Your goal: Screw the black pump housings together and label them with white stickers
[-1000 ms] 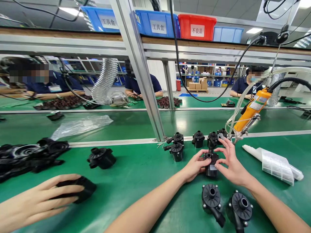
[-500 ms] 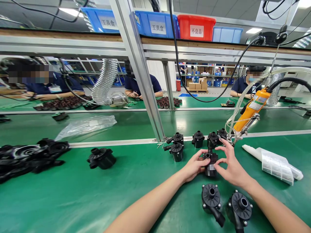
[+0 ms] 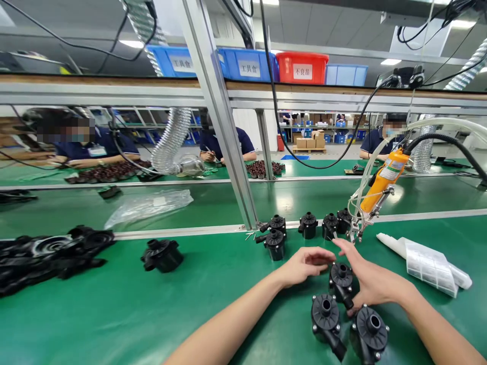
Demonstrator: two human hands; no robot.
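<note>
So, middle pump (image 3: 340,281): upright on the green table (image 3: 205,304), between the hands, spout toward the wearer, just behind the front two
Left hand (image 3: 307,264): fingers loosely bent at the pump's left, closed on nothing; grip reads as released
Right hand (image 3: 375,280): spread around the pump's right side, one finger reaching past the top; can't tell if the grip bears on it or only sits beside it
Left front pump (image 3: 320,320) and right front pump (image 3: 362,328): standing near the wearer, covers on, bright screw heads visible; with the middle one that makes three, all look closed up
Back pumps (image 3: 308,228): five upright near the table's back rail, covers on; can't tell if finished
Lone pump (image 3: 163,256): well apart on the left, likely still to handle
Black parts heap (image 3: 55,253): far left, looks like stock left over; count unclear
Gridded sheet roll (image 3: 428,263): lying right of the right hand, untouched; pump sides too hidden to say which carry a sticker
Yellow tool (image 3: 382,183): hangs tilted by the back pumps, neither hand on it
</note>
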